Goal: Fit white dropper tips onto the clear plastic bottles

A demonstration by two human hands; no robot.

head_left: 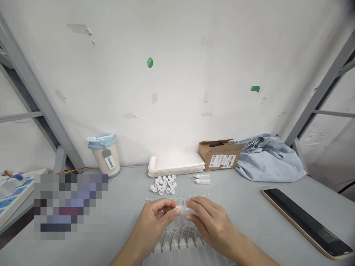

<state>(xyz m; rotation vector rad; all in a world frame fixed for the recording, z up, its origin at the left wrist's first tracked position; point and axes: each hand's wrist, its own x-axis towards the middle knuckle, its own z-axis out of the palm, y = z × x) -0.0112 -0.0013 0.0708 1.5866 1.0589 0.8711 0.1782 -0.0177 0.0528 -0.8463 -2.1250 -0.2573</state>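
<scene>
A small translucent squeeze bottle [188, 211] lies sideways between my two hands. My left hand [155, 218] pinches the white cap [178, 209] at its left end between thumb and fingertips. My right hand [213, 220] is closed around the bottle's body from the right. Below, a row of similar bottles with thin curved white spouts [181, 242] lies side by side at the table's near edge. More curved spouts [191, 196] show just beyond my fingers, their bottles partly hidden by my hands. A heap of small white caps [164, 184] sits farther back.
Two spouted bottles [203, 181] lie right of the caps. Behind are a stack of white envelopes [176, 162], a cardboard box [222, 157] and a light blue cloth [269, 160]. A blue-lidded cup [107, 157] stands left; a phone [305, 221] lies right. A blurred patch covers the left.
</scene>
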